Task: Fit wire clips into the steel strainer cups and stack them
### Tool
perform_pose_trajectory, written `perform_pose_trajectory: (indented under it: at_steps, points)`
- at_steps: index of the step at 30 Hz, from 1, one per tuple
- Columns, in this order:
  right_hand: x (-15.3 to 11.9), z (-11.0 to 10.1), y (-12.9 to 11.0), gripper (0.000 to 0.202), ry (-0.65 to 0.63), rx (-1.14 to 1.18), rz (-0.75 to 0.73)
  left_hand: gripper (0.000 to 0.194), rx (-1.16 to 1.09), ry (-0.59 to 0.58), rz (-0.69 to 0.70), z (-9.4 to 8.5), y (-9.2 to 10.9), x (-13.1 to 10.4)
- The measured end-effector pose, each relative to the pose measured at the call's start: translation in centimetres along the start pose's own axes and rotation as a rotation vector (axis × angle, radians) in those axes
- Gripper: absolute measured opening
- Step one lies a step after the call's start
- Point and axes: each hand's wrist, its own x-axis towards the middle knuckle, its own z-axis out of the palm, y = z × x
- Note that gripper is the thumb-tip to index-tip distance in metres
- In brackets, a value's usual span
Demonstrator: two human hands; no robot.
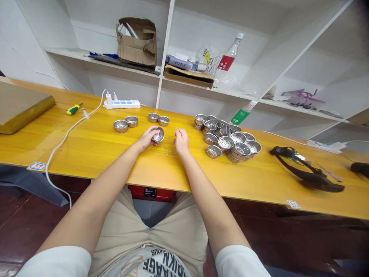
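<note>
White shirt [161, 265] with dark lettering is seen at the bottom, then beige trousers [115, 219] tucked under the edge of a yellow table [161, 173]. On the tabletop, thin curved wires [169, 153] are laid just in front of the hands. By the left hand [145, 139] a perforated metal cup [159, 134] is grasped, its opening tilted toward the camera. By the right hand [181, 141], fingers curled, a thin wire piece [176, 127] is pinched. To the right, many similar cups [226, 142] are heaped and partly stacked; beyond the left hand, four more cups [120, 125] are set out in two pairs. Farther back, a white power strip [123, 104] is placed before white shelves [109, 65], where a cardboard box [137, 52] is kept.
</note>
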Motion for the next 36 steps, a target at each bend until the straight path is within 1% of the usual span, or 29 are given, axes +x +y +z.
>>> perform_pose_trajectory:
  at_steps: [3,6,7,8,9,10,11,12,13,14,16,18,19,20,21,22,23,25,26,27,28,29,30,32,34,35,36]
  points:
    - [0.0,-0.1,-0.2,0.036,0.077,-0.1,-0.035,0.052,0.0,0.007,-0.005,0.0,0.1,0.0]
    - [0.2,-0.3,-0.4,0.03,0.132,-0.136,-0.002,0.048,0.003,0.01,0.021,0.5,1.4,-0.4]
    - [0.3,-0.4,-0.4,0.029,0.147,-0.129,0.024,0.045,0.015,-0.005,0.043,0.9,2.1,-0.9]
    - [0.3,-0.5,-0.3,0.029,0.157,-0.118,0.052,0.042,0.034,-0.048,0.077,1.5,3.0,-1.8]
    - [0.4,-0.5,-0.3,0.029,0.163,-0.103,0.079,0.039,0.076,-0.136,0.112,2.3,3.8,-3.1]
    - [0.5,-0.5,-0.3,0.029,0.163,-0.089,0.103,0.037,0.158,-0.279,0.124,3.4,4.4,-4.7]
    - [0.6,-0.5,-0.2,0.029,0.162,-0.075,0.123,0.035,0.266,-0.479,0.104,4.7,4.7,-6.8]
    - [0.6,-0.4,-0.2,0.029,0.16,-0.064,0.136,0.031,0.379,-0.704,0.058,6.1,4.7,-9.2]
    - [0.6,-0.3,-0.2,0.028,0.158,-0.055,0.144,0.03,0.498,-0.913,0.032,7.7,4.2,-11.8]
    - [0.6,-0.2,-0.2,0.027,0.156,-0.047,0.148,0.035,0.603,-1.125,0.047,9.4,3.3,-14.5]
    - [0.4,0.0,-0.3,0.026,0.154,-0.034,0.145,0.046,0.665,-1.404,0.097,12.4,0.5,-19.3]
    - [0.2,0.1,-0.4,0.027,0.146,-0.025,0.14,0.063,0.64,-1.634,0.107,14.6,-2.7,-22.6]
    - [0.1,0.2,-0.4,0.027,0.142,-0.022,0.14,0.069,0.636,-1.651,0.122,15.3,-4.1,-23.7]
    - [0.0,0.2,-0.4,0.027,0.135,-0.02,0.141,0.072,0.64,-1.629,0.145,15.8,-5.3,-24.3]
    - [0.0,0.2,-0.5,0.027,0.13,-0.019,0.145,0.069,0.621,-1.616,0.169,16.0,-6.1,-24.7]
    - [0.0,0.2,-0.5,0.027,0.127,-0.019,0.15,0.063,0.581,-1.606,0.192,16.0,-6.7,-24.8]
    - [0.0,0.2,-0.5,0.027,0.124,-0.018,0.156,0.053,0.532,-1.613,0.211,15.9,-7.0,-24.8]
    - [0.1,0.1,-0.6,0.027,0.122,-0.017,0.168,0.035,0.445,-1.664,0.231,15.6,-7.2,-24.8]
    - [0.1,0.1,-0.6,0.027,0.124,-0.016,0.173,0.032,0.425,-1.683,0.237,15.4,-7.2,-24.9]
    - [0.2,0.1,-0.7,0.027,0.125,-0.017,0.176,0.034,0.427,-1.683,0.239,15.2,-7.2,-24.9]
    - [0.2,0.1,-0.7,0.027,0.124,-0.018,0.178,0.04,0.451,-1.655,0.236,15.0,-7.3,-25.0]
    - [0.2,0.1,-0.7,0.027,0.122,-0.02,0.179,0.047,0.493,-1.602,0.227,15.0,-7.4,-25.0]
    - [0.1,0.1,-0.7,0.027,0.121,-0.021,0.177,0.054,0.549,-1.525,0.21,14.9,-7.7,-25.0]
    - [0.0,0.1,-0.7,0.028,0.122,-0.02,0.167,0.061,0.678,-1.347,0.164,14.9,-8.3,-24.9]
    - [-0.1,0.2,-0.8,0.029,0.125,-0.018,0.15,0.06,0.79,-1.196,0.125,14.9,-8.9,-24.7]
    - [-0.2,0.2,-0.8,0.029,0.126,-0.018,0.139,0.058,0.822,-1.149,0.11,14.8,-8.9,-24.6]
    - [-0.2,0.2,-0.8,0.029,0.124,-0.017,0.127,0.056,0.832,-1.126,0.095,14.6,-8.8,-24.6]
